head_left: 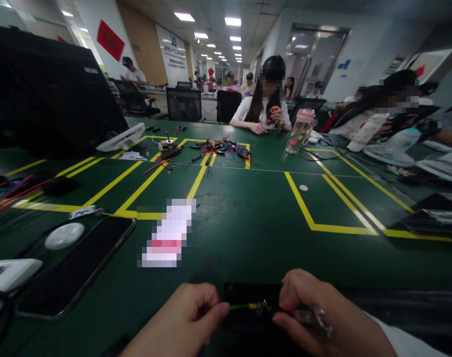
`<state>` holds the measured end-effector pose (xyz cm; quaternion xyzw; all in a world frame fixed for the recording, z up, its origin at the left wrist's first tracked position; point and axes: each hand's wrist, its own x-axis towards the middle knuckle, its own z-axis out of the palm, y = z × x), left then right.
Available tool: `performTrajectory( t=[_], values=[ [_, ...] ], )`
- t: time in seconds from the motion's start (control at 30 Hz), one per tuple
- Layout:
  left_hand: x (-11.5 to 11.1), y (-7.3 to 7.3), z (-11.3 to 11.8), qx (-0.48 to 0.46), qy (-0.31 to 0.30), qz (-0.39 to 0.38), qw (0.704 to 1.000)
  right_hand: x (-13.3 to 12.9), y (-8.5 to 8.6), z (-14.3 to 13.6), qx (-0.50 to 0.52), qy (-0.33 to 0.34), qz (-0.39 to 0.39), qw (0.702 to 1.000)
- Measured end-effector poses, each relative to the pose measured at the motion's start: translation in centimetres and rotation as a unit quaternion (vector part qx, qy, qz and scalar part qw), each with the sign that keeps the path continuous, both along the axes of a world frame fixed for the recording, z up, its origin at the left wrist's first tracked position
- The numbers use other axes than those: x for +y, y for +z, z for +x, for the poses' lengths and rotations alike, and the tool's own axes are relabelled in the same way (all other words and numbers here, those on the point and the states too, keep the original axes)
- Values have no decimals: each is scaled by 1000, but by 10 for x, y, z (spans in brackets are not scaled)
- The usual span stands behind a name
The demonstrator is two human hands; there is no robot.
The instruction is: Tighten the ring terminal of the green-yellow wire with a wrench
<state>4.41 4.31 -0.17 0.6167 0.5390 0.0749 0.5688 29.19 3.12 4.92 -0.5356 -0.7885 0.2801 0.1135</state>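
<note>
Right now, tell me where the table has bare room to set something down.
Free: green mat between the pixelated card and the yellow tape box, ahead of both hands. Crowded: phone and white puck at left, wire pile in the far middle, fans and bottle at right.

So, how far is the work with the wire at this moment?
Done: nothing finished shows near the hands. In hand: the left hand pinches a thin green wire, and the right hand holds a small brass-coloured metal connector at the wire's end; whether they are joined cannot be told. Left: a pile of loose coloured wires lies across the green table.
</note>
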Motion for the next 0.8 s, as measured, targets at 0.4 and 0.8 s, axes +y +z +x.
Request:
performTrajectory(
  t=[0.4,0.8],
  values=[
    [2,0,1,-5,-5,-4,1000,20,18,1,-1,85,-30,996],
    [1,0,-1,-3,-3,-19,1000,3,10,8,39,-3,-26,999]
  ],
)
